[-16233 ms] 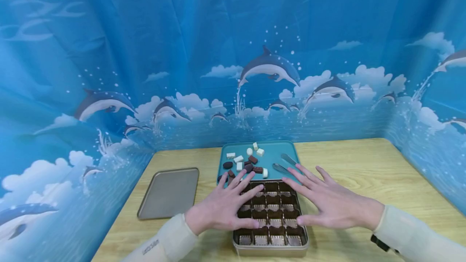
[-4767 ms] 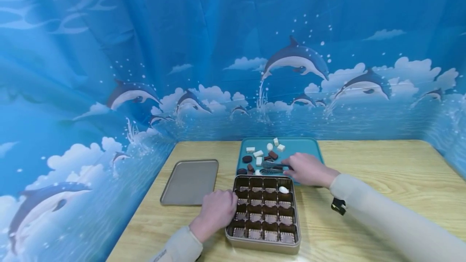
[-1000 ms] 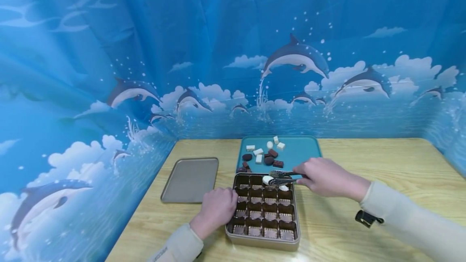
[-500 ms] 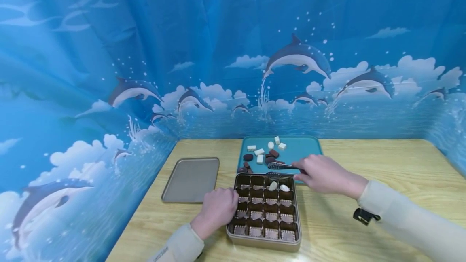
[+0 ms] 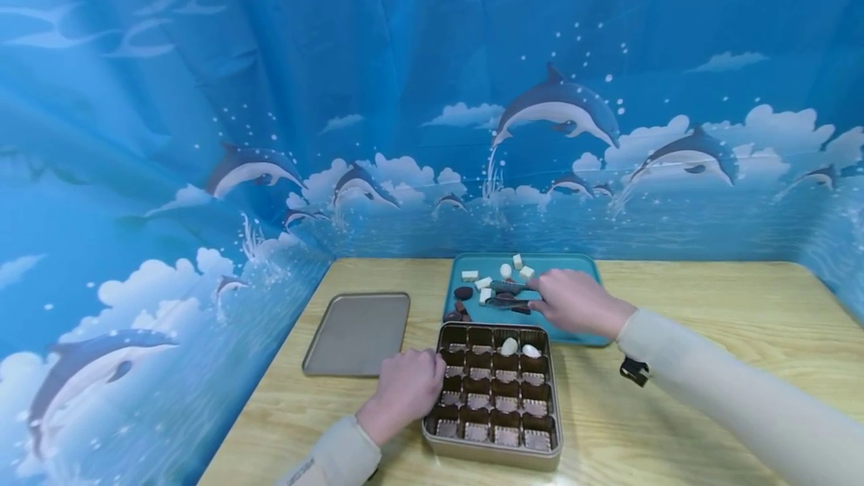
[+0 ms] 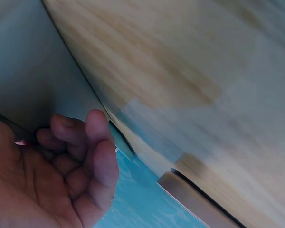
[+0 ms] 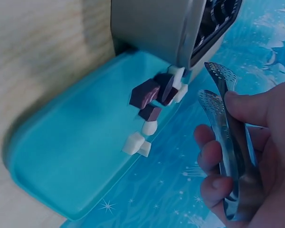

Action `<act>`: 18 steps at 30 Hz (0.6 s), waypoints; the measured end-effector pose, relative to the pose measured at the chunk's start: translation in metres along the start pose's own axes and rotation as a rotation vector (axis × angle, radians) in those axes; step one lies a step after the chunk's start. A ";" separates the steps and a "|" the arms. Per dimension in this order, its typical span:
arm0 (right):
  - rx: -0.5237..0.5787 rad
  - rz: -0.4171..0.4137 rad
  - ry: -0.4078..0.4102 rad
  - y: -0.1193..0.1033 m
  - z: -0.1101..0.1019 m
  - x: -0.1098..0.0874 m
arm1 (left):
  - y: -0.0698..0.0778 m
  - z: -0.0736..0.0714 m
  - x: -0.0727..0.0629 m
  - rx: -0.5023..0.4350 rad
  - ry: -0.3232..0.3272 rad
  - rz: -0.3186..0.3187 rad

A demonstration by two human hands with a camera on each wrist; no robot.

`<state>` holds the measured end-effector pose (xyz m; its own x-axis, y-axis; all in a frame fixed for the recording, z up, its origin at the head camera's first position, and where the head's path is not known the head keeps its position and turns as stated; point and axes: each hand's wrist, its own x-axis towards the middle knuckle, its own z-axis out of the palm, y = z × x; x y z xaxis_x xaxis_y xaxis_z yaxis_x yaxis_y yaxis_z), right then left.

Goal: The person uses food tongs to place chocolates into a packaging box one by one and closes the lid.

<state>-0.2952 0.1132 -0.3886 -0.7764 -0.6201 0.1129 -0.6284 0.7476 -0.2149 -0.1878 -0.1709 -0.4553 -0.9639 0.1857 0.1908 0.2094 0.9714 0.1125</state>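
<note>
My left hand [image 5: 405, 388] grips the left wall of a bronze tin box [image 5: 493, 457], fingers curled at its side in the left wrist view. The box holds a brown divided insert. Two white oval chocolates [image 5: 509, 346] sit in neighbouring back-row compartments at the right. My right hand [image 5: 580, 302] holds metal tongs [image 7: 237, 137] between thumb and fingers. Their perforated tips stand apart, over the dark chocolates [image 7: 145, 93] on the teal tray [image 5: 574, 265], with nothing seen between them. The tongs partly hide these pieces in the head view.
White blocks [image 5: 469, 275] and a white oval piece [image 5: 505, 271] lie on the tray's left half, beside a dark oval chocolate [image 5: 463, 292]. The tray's front edge meets the box's back. A flat bronze lid [image 5: 358, 332] lies on the wooden table [image 5: 688, 336] at the left.
The tongs have let go of a white oval chocolate in the back row, left of the first one. My right hand has moved back over the tray. The left hand stays put.
</note>
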 end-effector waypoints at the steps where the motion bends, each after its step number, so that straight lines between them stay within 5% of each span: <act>1: -0.013 0.003 -0.009 0.000 0.001 0.004 | 0.000 0.000 0.000 -0.002 -0.001 0.000; 18: -0.092 0.032 -0.128 -0.004 0.010 0.041 | -0.001 0.001 -0.001 0.024 0.024 0.022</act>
<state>-0.3238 0.0825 -0.3933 -0.7875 -0.6161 -0.0184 -0.6095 0.7828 -0.1256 -0.1876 -0.1720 -0.4570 -0.9550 0.2033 0.2159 0.2258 0.9705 0.0851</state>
